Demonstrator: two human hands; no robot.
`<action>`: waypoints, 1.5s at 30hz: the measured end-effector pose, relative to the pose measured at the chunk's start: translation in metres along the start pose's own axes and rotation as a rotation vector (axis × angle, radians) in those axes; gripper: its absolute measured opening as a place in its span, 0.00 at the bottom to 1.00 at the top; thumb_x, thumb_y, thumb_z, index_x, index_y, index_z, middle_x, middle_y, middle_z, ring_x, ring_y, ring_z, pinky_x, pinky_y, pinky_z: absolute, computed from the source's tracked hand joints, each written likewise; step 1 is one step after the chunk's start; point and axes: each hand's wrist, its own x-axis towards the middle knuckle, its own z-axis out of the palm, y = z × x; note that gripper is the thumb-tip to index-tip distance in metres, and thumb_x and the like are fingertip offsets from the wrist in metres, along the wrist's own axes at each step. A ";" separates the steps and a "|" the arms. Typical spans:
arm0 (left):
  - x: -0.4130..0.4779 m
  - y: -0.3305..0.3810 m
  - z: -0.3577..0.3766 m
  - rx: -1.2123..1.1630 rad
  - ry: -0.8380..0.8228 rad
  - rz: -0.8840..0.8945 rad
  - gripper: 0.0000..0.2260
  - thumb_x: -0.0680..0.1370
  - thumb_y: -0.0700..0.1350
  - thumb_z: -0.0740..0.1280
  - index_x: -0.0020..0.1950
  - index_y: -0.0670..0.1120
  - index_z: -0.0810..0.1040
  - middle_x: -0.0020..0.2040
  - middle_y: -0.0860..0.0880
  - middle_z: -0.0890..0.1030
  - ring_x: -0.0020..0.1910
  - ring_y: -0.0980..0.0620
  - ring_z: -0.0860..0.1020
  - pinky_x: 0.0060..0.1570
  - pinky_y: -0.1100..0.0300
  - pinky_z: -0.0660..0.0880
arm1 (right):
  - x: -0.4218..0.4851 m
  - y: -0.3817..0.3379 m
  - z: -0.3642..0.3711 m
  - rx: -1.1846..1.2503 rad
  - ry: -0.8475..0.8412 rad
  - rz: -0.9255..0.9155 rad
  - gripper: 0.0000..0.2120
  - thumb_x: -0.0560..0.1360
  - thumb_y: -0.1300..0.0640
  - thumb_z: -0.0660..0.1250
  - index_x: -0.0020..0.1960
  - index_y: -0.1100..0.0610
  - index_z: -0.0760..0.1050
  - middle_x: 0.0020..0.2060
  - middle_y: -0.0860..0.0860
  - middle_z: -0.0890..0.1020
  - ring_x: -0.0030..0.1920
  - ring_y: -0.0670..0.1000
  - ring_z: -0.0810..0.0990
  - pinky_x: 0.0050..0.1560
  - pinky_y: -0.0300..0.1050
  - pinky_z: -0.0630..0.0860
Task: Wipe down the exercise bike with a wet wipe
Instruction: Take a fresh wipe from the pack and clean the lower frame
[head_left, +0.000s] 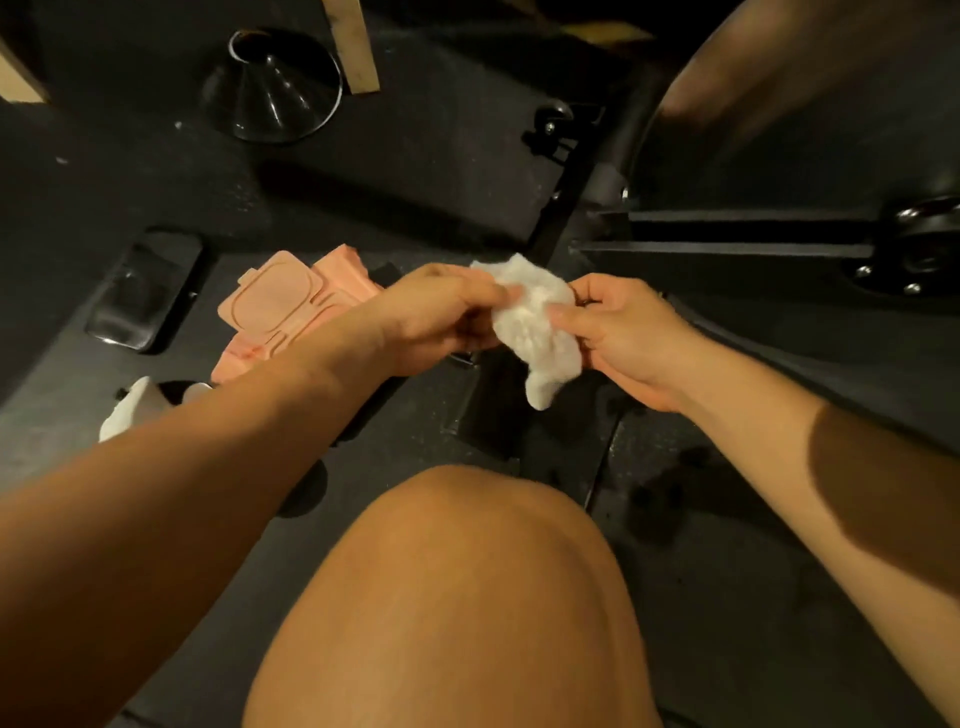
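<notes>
Head cam, looking down, and I'll use the pink wipe pack (280, 306) on the floor (415, 171) as the reference for everything; it lies flat with its lid side up. Just right of the pack, lifted off the floor, is the wet wipe (535, 322); it's white, all scrunched up, and held between both hands. The left hand (441, 317) comes in over the pack's right edge, with its fingers (488, 296) bunched together and pinching the wipe's upper left side; the right hand (623, 338) is on the wipe's far side from the pack, with its thumb (563, 314) pressed onto the front of the wipe and the other fingers curled in behind it. A loose tail of the wipe hangs down below both grips.

Well right of the pack sits the exercise bike (779, 171); you get its dark housing, frame bars and a few bolts, and neither hand touches it. Just left of the pack is a flat black slab (145, 288), maybe a phone, can't tell; beyond the pack stands a shiny black cone (275, 88). Nearer the camera than the pack are a small white object (130, 410), partly hidden by the left forearm, and a bare knee (467, 571).
</notes>
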 end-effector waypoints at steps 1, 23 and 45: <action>0.003 0.001 -0.001 -0.047 0.018 0.036 0.10 0.79 0.43 0.66 0.58 0.42 0.80 0.55 0.44 0.84 0.55 0.48 0.82 0.49 0.56 0.80 | 0.000 -0.001 0.000 0.014 0.013 0.011 0.04 0.78 0.61 0.65 0.52 0.58 0.76 0.48 0.55 0.84 0.49 0.53 0.84 0.50 0.50 0.82; 0.009 -0.024 -0.007 0.149 0.227 0.056 0.11 0.81 0.49 0.65 0.62 0.49 0.73 0.58 0.45 0.81 0.54 0.47 0.83 0.55 0.47 0.80 | 0.030 0.042 0.037 0.263 0.154 0.107 0.04 0.76 0.59 0.69 0.48 0.59 0.76 0.45 0.56 0.84 0.45 0.52 0.85 0.51 0.51 0.82; -0.039 0.005 0.014 -0.050 -0.020 -0.007 0.10 0.75 0.49 0.68 0.55 0.49 0.78 0.49 0.45 0.83 0.43 0.50 0.82 0.40 0.58 0.81 | -0.024 0.017 0.025 0.447 0.294 -0.091 0.06 0.78 0.56 0.66 0.53 0.46 0.74 0.50 0.49 0.81 0.52 0.53 0.82 0.53 0.59 0.81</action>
